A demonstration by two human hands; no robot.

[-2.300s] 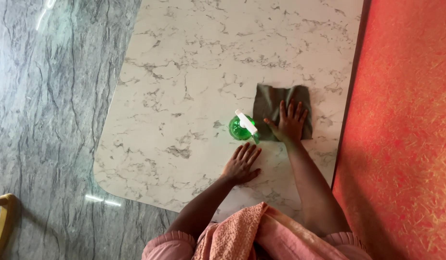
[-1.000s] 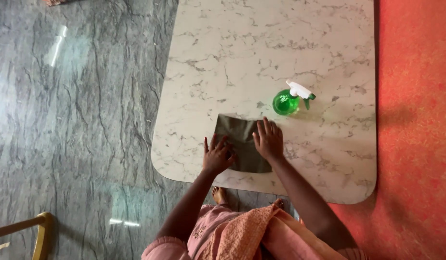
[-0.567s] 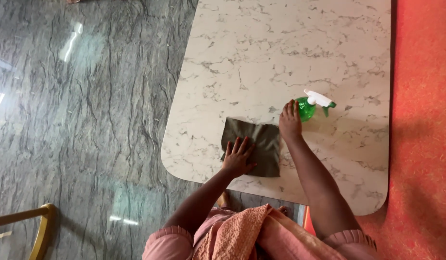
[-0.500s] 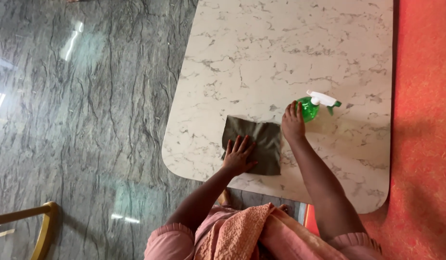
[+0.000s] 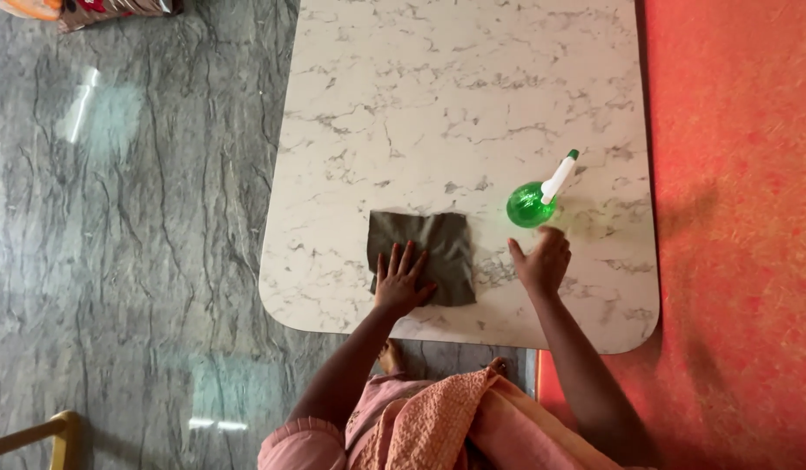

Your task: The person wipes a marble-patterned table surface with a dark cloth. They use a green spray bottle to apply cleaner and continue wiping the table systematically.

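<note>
head view: left hand (image 5: 400, 283) lies flat, fingers spread, on the grey-green cloth (image 5: 425, 252) near the marble table's (image 5: 438, 96) front edge — right hand (image 5: 542, 261) open, empty, just beside the green spray bottle (image 5: 532, 202).

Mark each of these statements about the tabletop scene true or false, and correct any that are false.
1. The left hand lies flat on the dark cloth. True.
2. The right hand grips the green spray bottle. False: it is open, just beside the bottle, not around it.
3. The bottle stands on the marble table. True.
4. The cloth hangs over the table's edge. False: it lies wholly on the tabletop.
5. The bottle is left of the cloth. False: it is to the cloth's right.
</note>
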